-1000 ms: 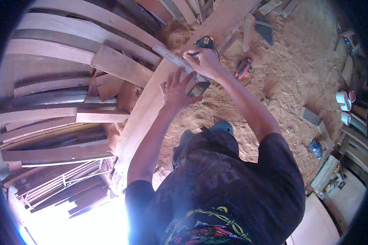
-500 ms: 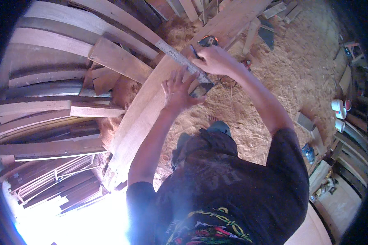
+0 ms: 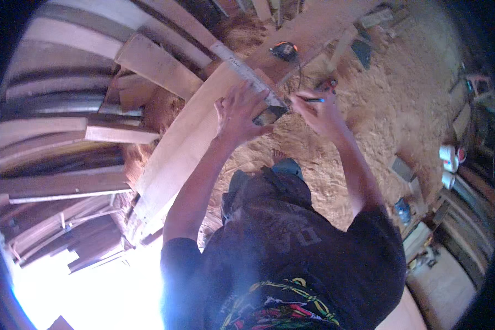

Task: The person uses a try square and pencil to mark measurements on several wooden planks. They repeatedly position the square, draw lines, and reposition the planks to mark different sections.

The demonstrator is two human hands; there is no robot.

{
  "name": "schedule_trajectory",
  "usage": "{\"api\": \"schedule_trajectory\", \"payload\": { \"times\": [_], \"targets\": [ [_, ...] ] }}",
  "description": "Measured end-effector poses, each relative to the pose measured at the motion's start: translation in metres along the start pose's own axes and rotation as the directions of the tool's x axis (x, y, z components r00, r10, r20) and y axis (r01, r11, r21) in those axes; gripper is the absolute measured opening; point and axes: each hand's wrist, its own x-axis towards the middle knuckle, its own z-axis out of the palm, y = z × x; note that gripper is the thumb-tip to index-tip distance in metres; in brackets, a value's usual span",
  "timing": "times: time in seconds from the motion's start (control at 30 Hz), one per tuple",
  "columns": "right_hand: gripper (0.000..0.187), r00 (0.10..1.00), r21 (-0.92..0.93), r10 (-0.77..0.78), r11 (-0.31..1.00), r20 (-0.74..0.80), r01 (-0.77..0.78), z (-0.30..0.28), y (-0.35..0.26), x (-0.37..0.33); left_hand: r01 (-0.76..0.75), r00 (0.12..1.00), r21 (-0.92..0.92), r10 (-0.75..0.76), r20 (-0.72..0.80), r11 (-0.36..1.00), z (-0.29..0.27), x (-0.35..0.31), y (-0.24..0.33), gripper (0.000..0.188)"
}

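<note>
Fingers of the left hand (image 3: 237, 114) are spread wide and laid flat over the try square (image 3: 241, 67), pressing rather than gripping it. The square's blade spans the long wooden board (image 3: 184, 135) crosswise, its far end reaching the board's left edge, while the dark stock sits at the right edge. Whether the stock butts flush there cannot be told.

Just beyond that right edge, the right hand (image 3: 322, 116) has its fingers drawn narrow around a slim pen (image 3: 314, 100), clear of the wood. For a clean stroke along the blade, I would keep the stock snug against the edge, spread the left hand's pressure over blade and stock together, and lean the pen's tip lightly into the blade at one constant angle.

Farther up the board lies a black-and-orange tape measure (image 3: 284, 51), apart from the blade. Past the right edge, a red-and-black tool (image 3: 329, 84) rests on the sawdust-covered floor (image 3: 319, 165). Stacked timber (image 3: 41, 132) fills the area beyond the left edge.
</note>
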Motion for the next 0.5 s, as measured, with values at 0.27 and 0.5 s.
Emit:
{"api": "schedule_trajectory", "payload": {
  "times": [0.27,0.5],
  "targets": [
    [0.035,0.866,0.781,0.466,0.469,0.178,-0.413,0.075,-0.007,-0.040,0.032,0.999,-0.094,-0.036,-0.041,0.995,0.013,-0.003,0.006,0.107],
    [0.037,0.860,0.700,0.492,0.568,0.132,-0.432,0.072,0.013,-0.041,0.108,0.948,-0.262,-0.178,-0.263,0.959,0.017,-0.073,-0.006,0.125]
  ]
}}
